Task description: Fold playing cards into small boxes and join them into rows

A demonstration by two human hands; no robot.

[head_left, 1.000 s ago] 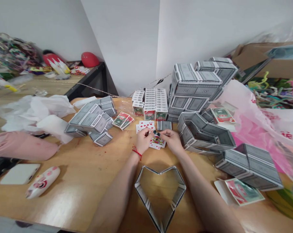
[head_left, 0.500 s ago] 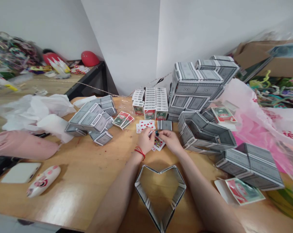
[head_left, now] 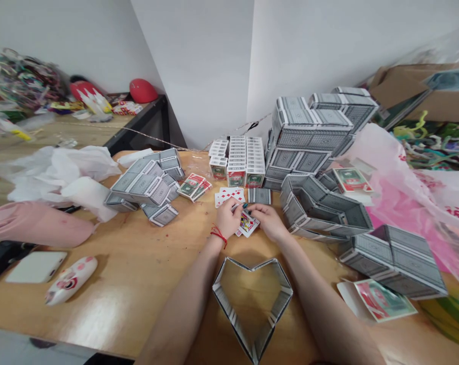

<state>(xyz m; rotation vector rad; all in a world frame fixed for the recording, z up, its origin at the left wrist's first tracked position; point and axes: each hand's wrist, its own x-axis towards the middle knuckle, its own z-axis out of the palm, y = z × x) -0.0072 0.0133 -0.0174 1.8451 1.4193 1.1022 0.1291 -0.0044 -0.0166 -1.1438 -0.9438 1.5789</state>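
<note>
My left hand (head_left: 228,217) and my right hand (head_left: 267,220) meet over a few face-up playing cards (head_left: 247,224) on the wooden table (head_left: 138,274). Both sets of fingers are curled and pinch the cards between them. A red cord circles my left wrist. More face-up cards (head_left: 229,195) lie just beyond, beside a small face-down deck (head_left: 259,195). Between my forearms stands a heart-shaped frame of folded cards (head_left: 252,304).
Rows of boxed decks (head_left: 237,162) sit at the back. Grey folded-card structures pile up to the right (head_left: 309,132) and left (head_left: 146,185). White plastic bags (head_left: 58,172), a pink bag (head_left: 396,197), a white phone (head_left: 35,266) and a patterned case (head_left: 70,279) lie about.
Both hands have drawn slightly closer together over the cards; the face card has shifted a little. The view has nudged right.
</note>
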